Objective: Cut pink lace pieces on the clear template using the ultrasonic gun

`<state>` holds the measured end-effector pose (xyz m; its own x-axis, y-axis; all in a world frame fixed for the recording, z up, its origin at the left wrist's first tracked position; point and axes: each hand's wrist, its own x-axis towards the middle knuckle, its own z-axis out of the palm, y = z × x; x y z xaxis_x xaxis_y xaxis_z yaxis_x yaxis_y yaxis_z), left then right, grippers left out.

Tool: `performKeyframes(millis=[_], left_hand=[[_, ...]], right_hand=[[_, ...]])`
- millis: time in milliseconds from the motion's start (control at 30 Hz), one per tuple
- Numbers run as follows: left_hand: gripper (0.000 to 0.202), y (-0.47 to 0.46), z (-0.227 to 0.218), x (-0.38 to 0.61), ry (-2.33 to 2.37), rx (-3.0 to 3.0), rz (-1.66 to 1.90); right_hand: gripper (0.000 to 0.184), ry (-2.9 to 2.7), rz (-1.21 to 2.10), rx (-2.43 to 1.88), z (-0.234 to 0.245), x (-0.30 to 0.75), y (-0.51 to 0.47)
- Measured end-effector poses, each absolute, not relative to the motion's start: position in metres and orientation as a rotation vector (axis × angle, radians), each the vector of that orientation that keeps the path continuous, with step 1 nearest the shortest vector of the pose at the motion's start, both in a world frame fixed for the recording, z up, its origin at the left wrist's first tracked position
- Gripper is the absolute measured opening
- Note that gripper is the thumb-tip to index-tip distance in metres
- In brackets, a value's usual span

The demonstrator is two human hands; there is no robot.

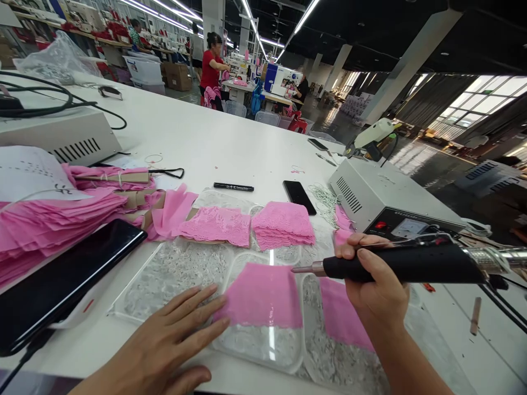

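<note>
My left hand (164, 340) lies with fingers spread, its fingertips at the left edge of a pink fabric piece (263, 296). That piece lies under or on a clear rounded plastic template (263, 351); which of the two, I cannot tell. In my right hand (381, 291) is a black handheld ultrasonic welding gun (403, 264), its metal tip pointing left at the piece's upper right corner. Whether the tip touches is unclear. A second pink piece (343, 315) lies partly behind my right hand. Beyond are a stack of pink lace pieces (282, 225) and another pink lace piece (218, 225).
A grey power box (395, 197) with a meter stands at right, another grey box (61, 134) at far left. Pink bundles (53, 219) and a large black phone-like device (69, 280) lie left. Ahead are a black marker (233, 187) and a phone (299, 196). People work at machines behind.
</note>
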<state>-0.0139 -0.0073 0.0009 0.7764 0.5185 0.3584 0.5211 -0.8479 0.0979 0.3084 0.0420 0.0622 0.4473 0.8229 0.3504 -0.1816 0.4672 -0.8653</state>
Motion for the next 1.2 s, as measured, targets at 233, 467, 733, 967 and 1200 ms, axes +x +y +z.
performKeyframes(millis=[233,467,733,967,1200], left_hand=[[0.056,-0.007,-0.005,-0.016,-0.86,-2.943,-0.531],[0.056,-0.005,-0.002,-0.015,-0.86,-2.947,-0.512],[0.055,-0.005,-0.003,-0.016,-0.87,-2.925,-0.492],[0.054,-0.004,-0.001,-0.015,-0.851,-2.914,-0.52],[0.054,-0.005,0.001,-0.015,-0.926,-2.946,-0.531]], right_hand=[[0.01,-0.869,0.732,-0.878,0.06,0.32,0.028],[0.01,-0.896,0.752,-0.876,0.057,0.319,0.027],[0.008,-0.935,0.743,-0.855,0.054,0.32,0.028],[0.009,-0.873,0.773,-0.862,0.057,0.322,0.024],[0.007,-0.965,0.765,-0.877,0.059,0.326,0.009]])
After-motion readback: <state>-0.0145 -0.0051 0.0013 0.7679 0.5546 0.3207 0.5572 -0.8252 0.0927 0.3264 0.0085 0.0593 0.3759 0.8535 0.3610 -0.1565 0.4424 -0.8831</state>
